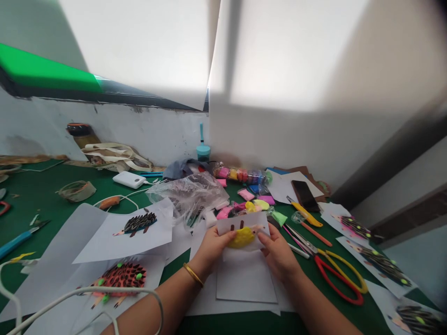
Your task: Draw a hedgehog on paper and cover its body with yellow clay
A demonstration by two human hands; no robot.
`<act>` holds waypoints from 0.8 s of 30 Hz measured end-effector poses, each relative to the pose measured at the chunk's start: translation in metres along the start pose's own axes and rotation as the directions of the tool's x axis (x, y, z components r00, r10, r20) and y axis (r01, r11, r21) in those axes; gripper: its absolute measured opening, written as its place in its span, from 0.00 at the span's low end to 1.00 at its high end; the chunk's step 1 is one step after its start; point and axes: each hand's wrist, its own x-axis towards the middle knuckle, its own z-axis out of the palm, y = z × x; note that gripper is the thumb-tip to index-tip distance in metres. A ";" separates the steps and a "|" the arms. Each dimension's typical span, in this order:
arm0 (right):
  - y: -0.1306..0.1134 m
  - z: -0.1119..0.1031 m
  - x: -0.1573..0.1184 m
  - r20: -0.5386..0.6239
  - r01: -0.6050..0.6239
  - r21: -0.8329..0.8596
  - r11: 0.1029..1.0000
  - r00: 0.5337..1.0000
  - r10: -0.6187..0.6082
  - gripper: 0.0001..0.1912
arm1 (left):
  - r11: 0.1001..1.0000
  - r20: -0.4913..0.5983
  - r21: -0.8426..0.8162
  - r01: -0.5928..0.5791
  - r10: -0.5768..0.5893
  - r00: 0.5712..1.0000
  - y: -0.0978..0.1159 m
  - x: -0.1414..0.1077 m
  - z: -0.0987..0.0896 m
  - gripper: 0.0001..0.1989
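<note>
Between my two hands is a small white paper card (256, 221) bearing a flattened yellow clay shape (242, 238). Two short brown clay strips stand at its upper edge, and a pale pink pointed piece sits at its right end. My left hand (214, 244) pinches the card's left side, its thumb over the yellow clay's edge. The right side is gripped by my right hand (277, 251), thumb on the front near the pink piece. Beneath the card, a stack of white paper (246, 281) lies on the green table. The fingers behind the card are partly hidden.
Red-and-yellow-handled scissors (335, 270), a yellow cutter (305, 213) and a phone (305, 195) lie to the right. Several clay packets (251, 204) and a plastic bag (190, 193) are behind. Finished hedgehog pictures (139, 223) lie on both sides; a white cable (115, 291) loops at front left.
</note>
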 end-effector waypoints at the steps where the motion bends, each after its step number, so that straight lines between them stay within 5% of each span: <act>1: -0.001 -0.001 0.000 0.012 -0.001 0.007 1.000 1.000 0.001 0.30 | 0.999 -0.008 -0.033 -0.003 0.003 1.000 0.001 0.000 0.000 0.25; 9: 0.014 -0.009 0.006 -0.038 -0.026 -0.061 0.998 0.999 0.024 0.26 | 0.986 0.011 -0.169 0.002 0.000 1.000 -0.003 0.000 0.003 0.28; 13: 0.017 -0.003 0.005 0.031 -0.038 -0.076 0.996 0.999 0.041 0.27 | 0.982 0.017 -0.188 0.010 -0.007 1.000 -0.003 -0.005 0.010 0.30; 17: 0.014 0.001 0.003 0.046 -0.036 -0.001 0.999 0.998 0.036 0.29 | 0.991 0.102 -0.125 0.050 -0.037 0.994 0.001 -0.008 0.012 0.29; 21: 0.010 -0.004 0.002 0.042 -0.090 -0.033 0.995 0.995 0.091 0.28 | 0.999 -0.022 -0.012 0.034 -0.034 0.999 0.005 -0.003 0.002 0.24; 24: 0.009 -0.006 -0.001 0.092 -0.143 -0.137 0.980 0.983 0.156 0.26 | 0.994 0.092 0.091 0.052 -0.060 0.994 0.006 0.000 -0.005 0.22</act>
